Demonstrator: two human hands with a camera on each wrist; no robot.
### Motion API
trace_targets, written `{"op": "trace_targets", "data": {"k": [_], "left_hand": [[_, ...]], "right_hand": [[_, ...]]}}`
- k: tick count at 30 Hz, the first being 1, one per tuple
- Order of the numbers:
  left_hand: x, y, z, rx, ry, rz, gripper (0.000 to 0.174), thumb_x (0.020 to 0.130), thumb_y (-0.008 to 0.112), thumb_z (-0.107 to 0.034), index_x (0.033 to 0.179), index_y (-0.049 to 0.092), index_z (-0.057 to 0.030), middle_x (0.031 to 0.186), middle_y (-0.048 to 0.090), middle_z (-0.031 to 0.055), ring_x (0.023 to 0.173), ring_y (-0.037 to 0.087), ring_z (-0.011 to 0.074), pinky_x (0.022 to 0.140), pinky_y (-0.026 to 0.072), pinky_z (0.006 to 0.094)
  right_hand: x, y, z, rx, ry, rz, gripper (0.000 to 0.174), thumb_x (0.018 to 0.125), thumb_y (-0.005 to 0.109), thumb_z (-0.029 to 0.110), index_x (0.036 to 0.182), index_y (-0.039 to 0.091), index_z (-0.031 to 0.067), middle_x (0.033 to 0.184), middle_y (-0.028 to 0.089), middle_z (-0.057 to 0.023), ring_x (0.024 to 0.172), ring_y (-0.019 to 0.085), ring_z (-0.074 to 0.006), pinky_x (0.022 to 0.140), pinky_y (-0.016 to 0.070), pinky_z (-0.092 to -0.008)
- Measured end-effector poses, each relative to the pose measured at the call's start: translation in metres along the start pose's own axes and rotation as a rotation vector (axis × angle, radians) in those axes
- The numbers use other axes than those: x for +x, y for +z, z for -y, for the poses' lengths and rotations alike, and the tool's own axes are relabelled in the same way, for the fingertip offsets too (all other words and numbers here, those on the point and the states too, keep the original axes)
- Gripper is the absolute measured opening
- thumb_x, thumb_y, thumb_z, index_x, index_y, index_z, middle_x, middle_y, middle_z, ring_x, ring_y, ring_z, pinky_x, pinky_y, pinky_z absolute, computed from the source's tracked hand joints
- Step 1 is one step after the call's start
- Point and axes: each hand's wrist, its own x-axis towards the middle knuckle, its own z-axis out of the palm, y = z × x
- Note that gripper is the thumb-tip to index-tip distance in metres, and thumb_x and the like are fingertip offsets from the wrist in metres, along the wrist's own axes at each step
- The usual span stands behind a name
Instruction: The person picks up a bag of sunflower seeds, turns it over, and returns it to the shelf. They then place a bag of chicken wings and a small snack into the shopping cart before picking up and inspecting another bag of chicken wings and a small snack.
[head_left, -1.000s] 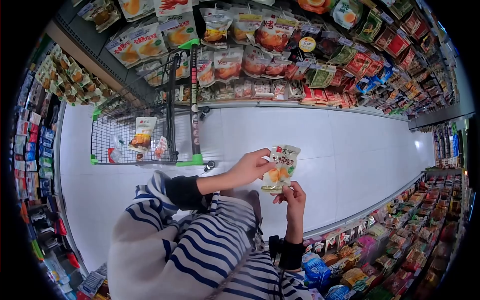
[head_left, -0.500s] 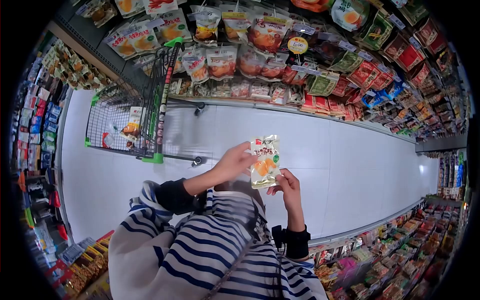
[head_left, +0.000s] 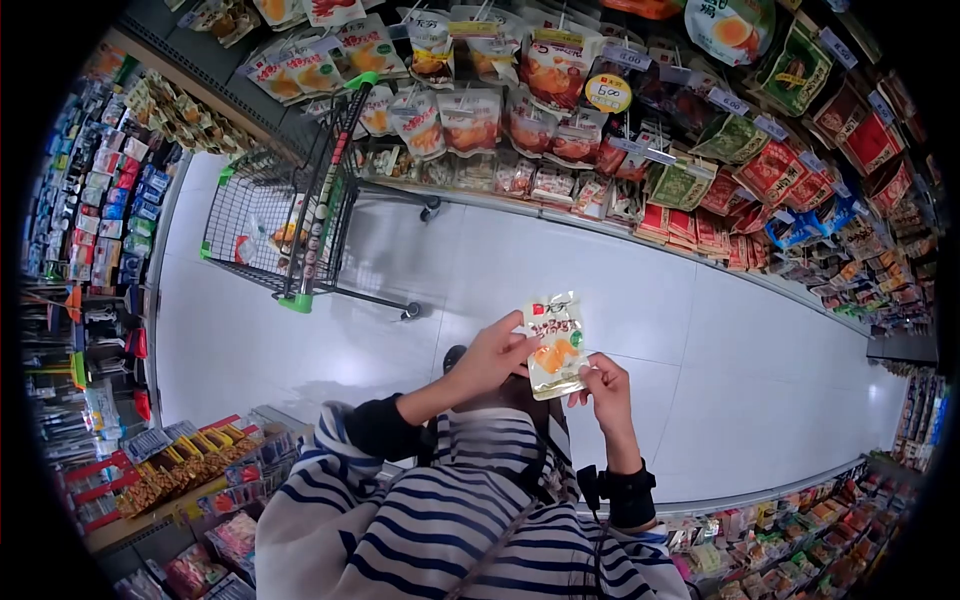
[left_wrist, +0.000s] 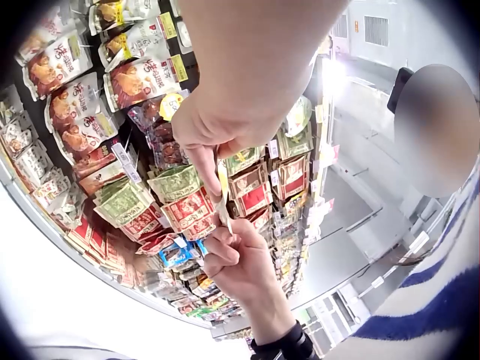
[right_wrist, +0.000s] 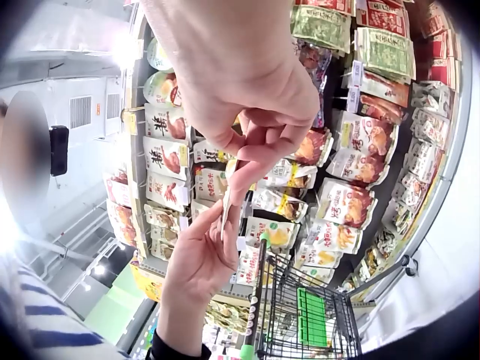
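A small foil snack packet (head_left: 556,350), pale with orange round food printed on its front, is held upright in front of the body. On its left edge my left hand (head_left: 490,360) pinches it between thumb and fingers. Lower down, the right hand (head_left: 609,392) grips the bottom right corner. From the left wrist, the packet (left_wrist: 224,196) appears edge-on between the left hand (left_wrist: 232,112) above and the right hand (left_wrist: 244,262) below. Edge-on again in the right wrist view, the packet (right_wrist: 227,196) spans both hands, its printed face hidden there.
A shopping cart (head_left: 250,235) with green corners stands on the left, some packets inside. Beyond it, a shelf wall hung with snack bags (head_left: 470,120) runs across the back. Pale tiled floor (head_left: 500,250) lies between. More stocked shelves (head_left: 800,540) line the lower right and left.
Both hands keep hold of the packet, which was tilted and has become more front-facing. The view has turned, so shelves and the cart sit differently; goods at lower left have come into sight.
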Motion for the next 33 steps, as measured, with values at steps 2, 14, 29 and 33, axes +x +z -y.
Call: {"op": "trace_targets", "data": {"k": [2,14,29,33], "left_hand": [[0.000,-0.002,0.007,0.020,-0.022,-0.023,0.027,0.088,0.044,-0.009,0.112,0.038,-0.0009,0.091,0.059,0.0085,0.080,0.058,0.0109,0.064,0.0502,0.0217],[-0.010,-0.031,0.011,0.030,0.059,-0.194,0.025,0.086,0.047,-0.008,0.109,0.041,0.0002,0.086,0.060,0.0074,0.075,0.058,0.0095,0.062,0.0501,0.0220],[0.049,-0.133,-0.033,-0.113,0.125,-0.414,0.019,0.085,0.049,-0.013,0.101,0.052,-0.0029,0.071,0.057,-0.0005,0.060,0.048,0.0021,0.051,0.0382,0.0158],[0.062,-0.154,-0.044,-0.146,0.104,-0.422,0.021,0.085,0.048,-0.013,0.103,0.051,-0.0025,0.077,0.059,0.0020,0.064,0.053,0.0047,0.053,0.0435,0.0170]], "right_hand": [[0.006,-0.001,-0.002,-0.013,0.043,0.010,0.013,0.084,0.045,0.009,0.080,0.054,0.0007,0.055,0.057,-0.0036,0.043,0.052,-0.0076,0.040,0.0342,-0.0161],[0.048,0.021,-0.002,-0.089,0.138,0.172,0.014,0.085,0.044,0.008,0.083,0.054,-0.0007,0.060,0.057,-0.0046,0.046,0.054,-0.0091,0.044,0.0372,-0.0167],[0.152,0.086,0.039,-0.095,0.110,0.234,0.016,0.085,0.048,0.009,0.098,0.047,-0.0004,0.067,0.058,-0.0069,0.053,0.057,-0.0119,0.046,0.0417,-0.0187],[0.177,0.098,0.047,-0.070,0.087,0.195,0.017,0.084,0.049,0.008,0.099,0.045,0.0006,0.066,0.058,-0.0077,0.052,0.056,-0.0124,0.045,0.0413,-0.0186]]}}
